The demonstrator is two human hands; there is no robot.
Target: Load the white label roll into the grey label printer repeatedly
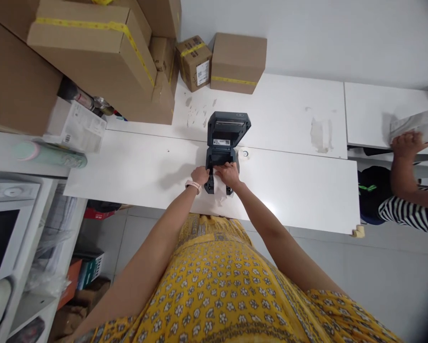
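Yellow dress point(214, 276) is closest to the camera, on the near side of the printer point(229, 116), which sits on the white surface point(288, 186) with its lid swung up. Right hand point(230, 175) is over the printer's middle, fingers bent and down on a strip of white paper point(219, 189) that runs out the front; can't tell if they're actually pinching it. Left hand point(200, 175) is up against the printer's left side, fingers curled in pretty tight, but the tips are hidden, so no idea if it's gripping anything. It's got a pale band point(193, 184) on the wrist. Just right of the printer is a small white roll point(243, 154). Behind it, two boxes point(238, 59) stand near the wall. Way off left there's a mint bottle point(49, 155); way off right, a co-worker's hand point(407, 144) is on a wrapped package point(423, 125).
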